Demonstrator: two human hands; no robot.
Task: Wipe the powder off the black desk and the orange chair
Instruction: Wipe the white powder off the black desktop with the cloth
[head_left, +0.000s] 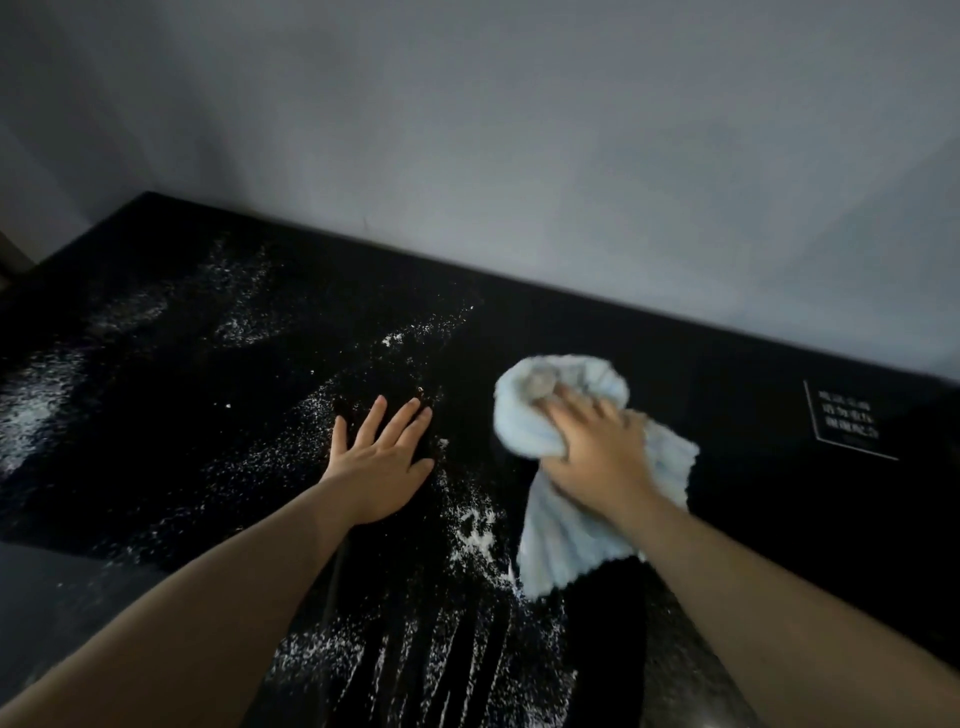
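The black desk (727, 364) runs along a grey wall. White powder (475, 535) lies scattered over its left and middle parts, with streaks near the front edge. My left hand (382, 460) rests flat on the desk with fingers spread, in the powdered area. My right hand (597, 447) presses on a bunched light-blue cloth (561, 545) lying on the desk just right of the powder; its fingers look blurred, and a clean dark strip lies below the cloth. The orange chair is not in view.
A white-outlined label with printed text (849, 421) is on the desk at the far right. The grey wall (519, 130) stands right behind the desk. The desk's left end (130, 208) and a dark floor area lie to the left.
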